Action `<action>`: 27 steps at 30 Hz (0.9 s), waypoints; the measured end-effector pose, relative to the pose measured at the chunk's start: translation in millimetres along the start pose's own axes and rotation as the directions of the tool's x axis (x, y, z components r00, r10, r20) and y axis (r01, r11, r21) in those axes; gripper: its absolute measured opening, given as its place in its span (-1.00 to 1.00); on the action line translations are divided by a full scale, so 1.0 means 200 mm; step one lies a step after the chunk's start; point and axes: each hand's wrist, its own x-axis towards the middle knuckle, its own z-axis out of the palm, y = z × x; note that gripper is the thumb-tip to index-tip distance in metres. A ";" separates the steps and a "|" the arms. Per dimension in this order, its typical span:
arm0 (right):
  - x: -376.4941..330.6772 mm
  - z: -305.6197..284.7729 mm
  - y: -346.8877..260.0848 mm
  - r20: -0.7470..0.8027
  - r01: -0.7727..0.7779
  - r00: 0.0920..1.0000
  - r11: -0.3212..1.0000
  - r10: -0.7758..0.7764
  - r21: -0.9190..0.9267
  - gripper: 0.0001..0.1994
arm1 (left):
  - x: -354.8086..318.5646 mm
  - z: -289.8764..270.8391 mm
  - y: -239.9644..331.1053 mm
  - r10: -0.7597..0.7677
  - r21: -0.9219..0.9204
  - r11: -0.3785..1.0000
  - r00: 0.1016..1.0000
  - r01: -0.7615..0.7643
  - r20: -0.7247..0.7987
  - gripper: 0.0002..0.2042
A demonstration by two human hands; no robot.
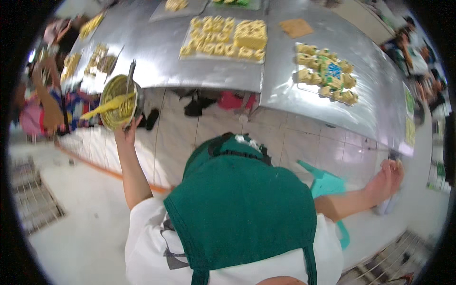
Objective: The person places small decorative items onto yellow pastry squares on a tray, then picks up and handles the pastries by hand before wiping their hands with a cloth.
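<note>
Clock bearings from the person in the green apron (242,209). Left hand (126,133) at ten o'clock, closed on the near side of a metal bowl (139,102). In the bowl: yellow spatula (105,108), a metal-handled tool (129,80), yellow residue. Right hand (385,181) at three o'clock, beside the steel table (285,90), fingers partly curled; blurred, contents indeterminable from here. Small yellow pieces (212,36) on the table, twelve o'clock.

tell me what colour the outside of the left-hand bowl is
Silver-grey: the outside of the bowl in the left hand shows best in the head view.
</note>
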 end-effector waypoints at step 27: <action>-0.59 1.13 0.01 0.370 0.049 0.922 0.916 0.111 -0.399 -0.59 | -0.38 -0.53 0.15 0.004 -0.029 1.000 0.987 -0.009 -0.161 -0.53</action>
